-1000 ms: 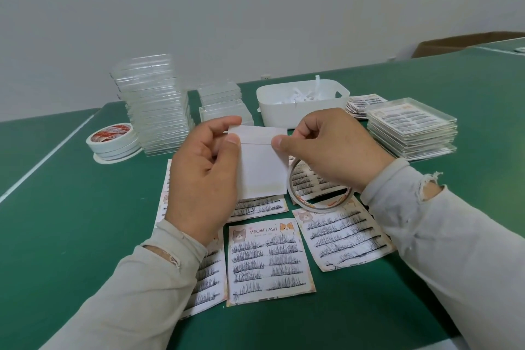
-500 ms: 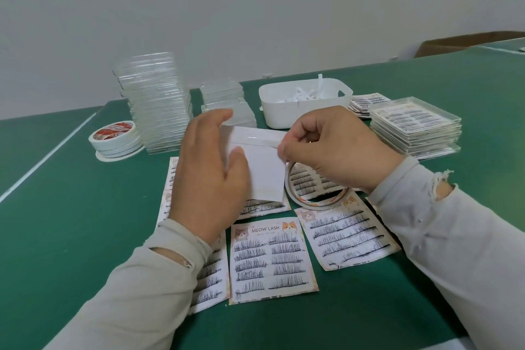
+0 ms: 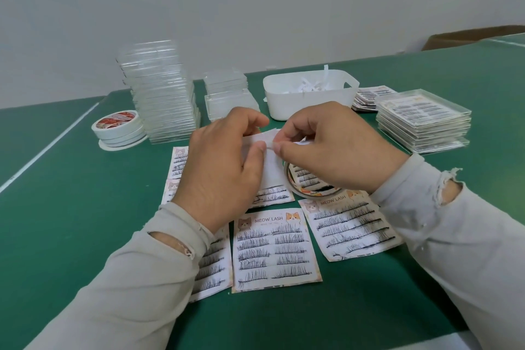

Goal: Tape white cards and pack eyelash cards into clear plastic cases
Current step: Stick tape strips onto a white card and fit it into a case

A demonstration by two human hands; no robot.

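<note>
1. The left hand (image 3: 224, 170) holds a white card (image 3: 268, 163) above the green table (image 3: 71, 207); its thumb lies on the front of the card and its curled fingers go behind the top edge.
2. The right hand (image 3: 335, 150) pinches with thumb and forefinger at the upper right part of the same card, thumb tip almost touching the left thumb. What it pinches is too small to tell.
3. A thin roll of tape (image 3: 308, 187) lies on the table just under the right hand, partly hidden by the wrist.
4. Below and between the hands, eyelash cards are spread flat. 1 printed "MEOW LASH" card (image 3: 275, 250) is near the wrists, another eyelash card (image 3: 352, 227) is under the right forearm, and more are partly hidden under the left hand and sleeve.
5. Beyond the left hand stands a tall stack of clear cases (image 3: 162, 99), and a lower stack of cases (image 3: 228, 94) is just right of it.
6. Far left of the left hand, some tape rolls (image 3: 119, 128) are piled.
7. Beyond the right hand is a white bin (image 3: 309, 96) with paper strips inside.
8. To the right of the right hand is a stack of packed cases (image 3: 423, 119); loose eyelash cards (image 3: 369, 95) lie behind it.
</note>
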